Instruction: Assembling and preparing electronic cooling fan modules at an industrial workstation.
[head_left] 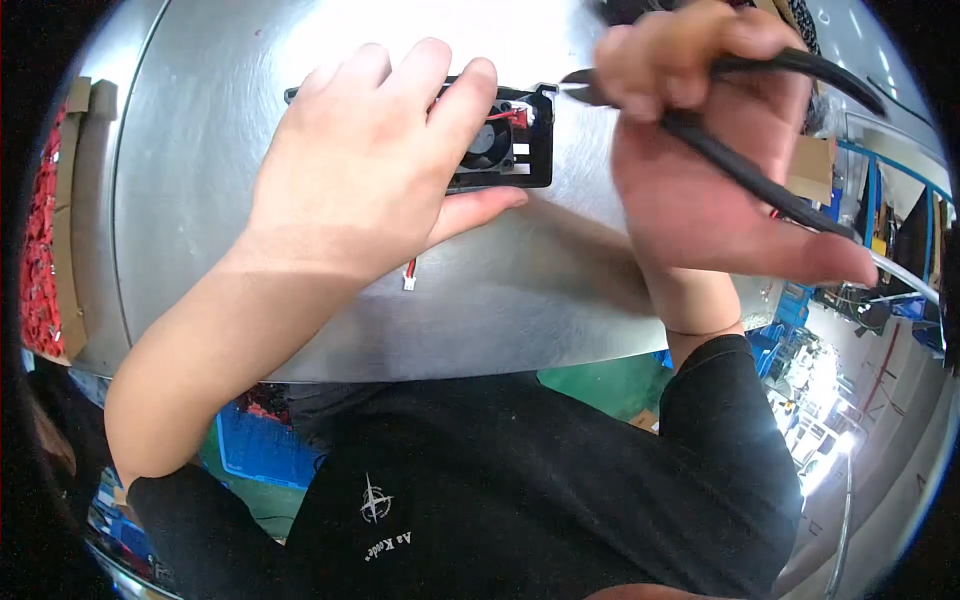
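A small black fan in a black plastic frame (510, 140) lies flat on the shiny metal table (200, 200). My left hand (365, 170) presses down over most of it, fingers spread across the top and thumb along its near edge. A red and white wire with a small white connector (409, 280) trails out from under that hand. My right hand (690, 150) grips black-handled pliers (740, 165), whose metal tip (578, 85) touches the frame's upper right corner.
A cardboard box of red parts (45, 230) stands along the table's left edge. Blue crates (260, 445) sit on the green floor below. Blue racks and more workstations (880, 210) are at the right.
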